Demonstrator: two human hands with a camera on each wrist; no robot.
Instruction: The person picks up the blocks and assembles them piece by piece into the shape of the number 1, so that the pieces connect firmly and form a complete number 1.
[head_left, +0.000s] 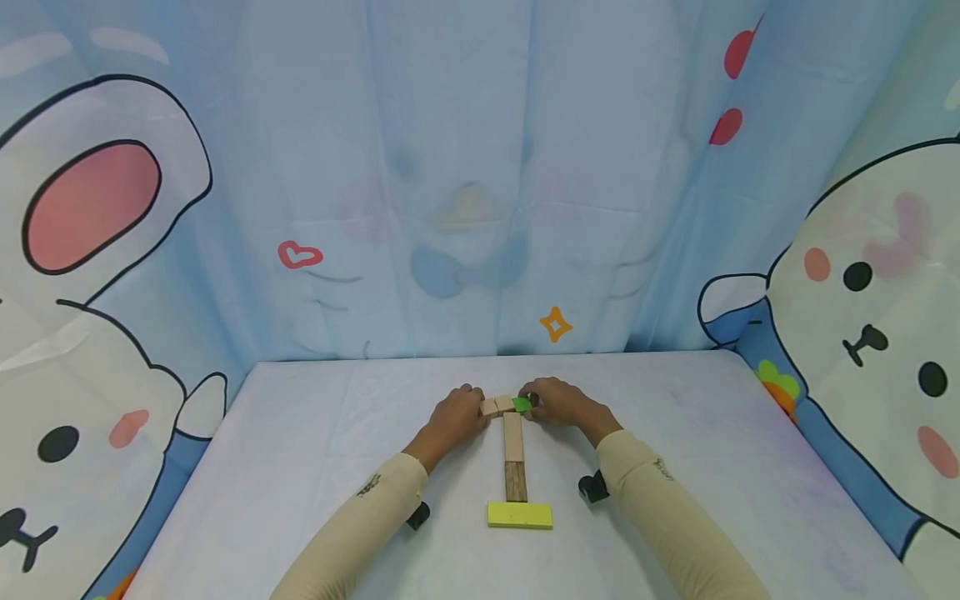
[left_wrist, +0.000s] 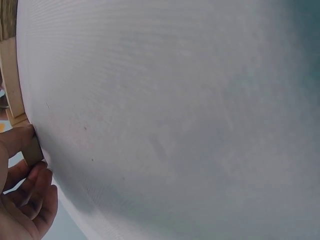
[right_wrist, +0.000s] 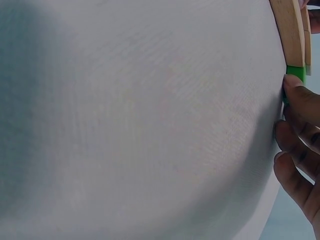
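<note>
My left hand [head_left: 456, 415] pinches the small pale wooden block [head_left: 489, 407] at the left end of a short row. Another pale block [head_left: 505, 403] sits in the middle of that row. At its right end is a green block [head_left: 522, 404], pinched by my right hand [head_left: 557, 402]; the thumb on the green block [right_wrist: 296, 73] shows in the right wrist view. Below the row, a light wooden block [head_left: 513, 437], a darker grained wooden block [head_left: 516, 482] and a crosswise yellow block [head_left: 519, 516] form a line towards me. Fingers partly cover the two end blocks.
A white cloth [head_left: 337, 467] covers the table. Behind it hangs a blue curtain [head_left: 465, 167] printed with cartoon animals. Black wrist devices [head_left: 593, 487] show beneath both sleeves, on either side of the block line.
</note>
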